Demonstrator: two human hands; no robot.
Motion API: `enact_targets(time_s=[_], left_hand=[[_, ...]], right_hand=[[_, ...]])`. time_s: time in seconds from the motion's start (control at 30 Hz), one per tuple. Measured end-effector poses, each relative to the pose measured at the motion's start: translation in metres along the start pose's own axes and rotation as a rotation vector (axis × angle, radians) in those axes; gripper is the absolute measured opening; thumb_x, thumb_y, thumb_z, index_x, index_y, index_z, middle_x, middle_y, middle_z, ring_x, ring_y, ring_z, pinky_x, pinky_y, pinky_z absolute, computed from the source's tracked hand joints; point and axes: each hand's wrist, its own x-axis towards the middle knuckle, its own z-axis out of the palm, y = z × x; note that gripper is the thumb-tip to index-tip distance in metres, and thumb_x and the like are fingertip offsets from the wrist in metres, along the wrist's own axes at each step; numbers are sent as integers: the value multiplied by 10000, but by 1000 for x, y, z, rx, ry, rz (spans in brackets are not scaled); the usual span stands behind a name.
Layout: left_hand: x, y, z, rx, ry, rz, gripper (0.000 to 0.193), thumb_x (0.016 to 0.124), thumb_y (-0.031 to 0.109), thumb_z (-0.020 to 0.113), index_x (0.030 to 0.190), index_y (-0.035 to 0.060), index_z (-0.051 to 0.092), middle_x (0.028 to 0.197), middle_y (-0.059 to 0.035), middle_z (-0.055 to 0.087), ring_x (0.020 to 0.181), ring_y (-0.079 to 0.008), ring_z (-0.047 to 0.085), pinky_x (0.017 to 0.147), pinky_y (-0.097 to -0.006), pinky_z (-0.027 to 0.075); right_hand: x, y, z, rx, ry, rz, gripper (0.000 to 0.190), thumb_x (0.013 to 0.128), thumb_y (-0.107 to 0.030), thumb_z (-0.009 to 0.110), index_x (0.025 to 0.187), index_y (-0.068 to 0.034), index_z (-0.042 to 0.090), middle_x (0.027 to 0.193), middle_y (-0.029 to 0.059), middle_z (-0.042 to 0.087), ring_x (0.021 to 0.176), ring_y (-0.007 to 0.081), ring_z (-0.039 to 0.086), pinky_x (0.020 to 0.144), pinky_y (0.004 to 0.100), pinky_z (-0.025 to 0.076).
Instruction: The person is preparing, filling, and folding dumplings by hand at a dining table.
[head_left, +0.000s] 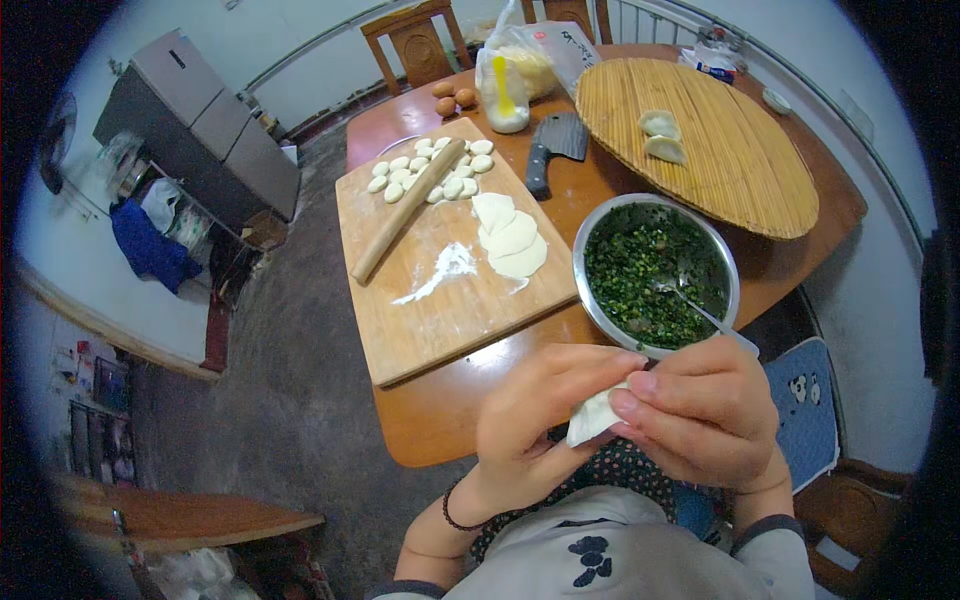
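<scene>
Between my two hands, just in front of the table's near edge, is a folded dumpling (593, 417) of white dough. My left hand (536, 420) cups it from the left, while the fingertips of my right hand (697, 416) pinch its upper right edge. Fingers hide part of the dough. Just beyond my hands stands a steel bowl (581, 259) of chopped green filling (645, 262), with a metal spoon (701, 309) leaning in it. Two shaped dumplings (663, 137) rest on a round woven straw tray (735, 150) at the back right.
A wooden board (420, 341) bears a rolling pin (409, 210), several dough pieces (394, 193), overlapping flat wrappers (517, 247) and flour (446, 270). Beyond it lie a cleaver (555, 146), brown eggs (445, 106) and a container with a yellow scoop (502, 94). A blue cushioned chair (806, 420) stands right.
</scene>
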Motion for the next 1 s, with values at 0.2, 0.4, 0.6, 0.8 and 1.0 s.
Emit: enact_targets(time_s=[0.2, 0.4, 0.6, 0.8, 1.0], left_hand=[[-1, 3, 0, -23, -13, -68, 475, 695, -23, 694, 1154, -28, 572, 1100, -164, 622, 999, -276, 607, 846, -343, 475], [-7, 4, 1, -22, 27, -94, 471, 707, -93, 662, 1163, -47, 554, 1116, -173, 613, 1028, -273, 598, 886, -335, 464], [-8, 11, 4, -171, 42, -208, 350, 778, 26, 637, 1111, -48, 556, 1094, -188, 609, 1006, -266, 600, 896, -362, 468], [-11, 24, 3, -618, 34, -596, 388, 859, -52, 566, 1233, -52, 463, 1107, -137, 578, 856, -150, 609, 706, -244, 517], [-7, 26, 6, -624, 61, -677, 352, 885, -42, 524, 1229, -47, 449, 1055, -140, 579, 787, -129, 602, 654, -225, 515]], right_hand=[[4, -1, 3, -9, 17, 123, 511, 631, -307, 784, 1014, 6, 654, 1030, 117, 611, 889, 259, 604, 727, 328, 522], [-6, -8, 2, 51, 105, 236, 482, 601, -239, 838, 1009, -59, 658, 996, 74, 602, 868, 246, 601, 712, 328, 514], [-3, -6, 3, 127, 93, 254, 301, 632, -77, 810, 888, -77, 651, 811, 52, 617, 695, 200, 605, 604, 308, 494], [-7, -1, 2, 328, 109, 508, 211, 690, -20, 745, 869, -24, 634, 817, 93, 650, 680, 226, 622, 610, 321, 497], [-1, -3, 1, 280, 105, 528, 183, 695, -15, 734, 845, -9, 629, 786, 105, 644, 694, 233, 622, 611, 320, 493]])
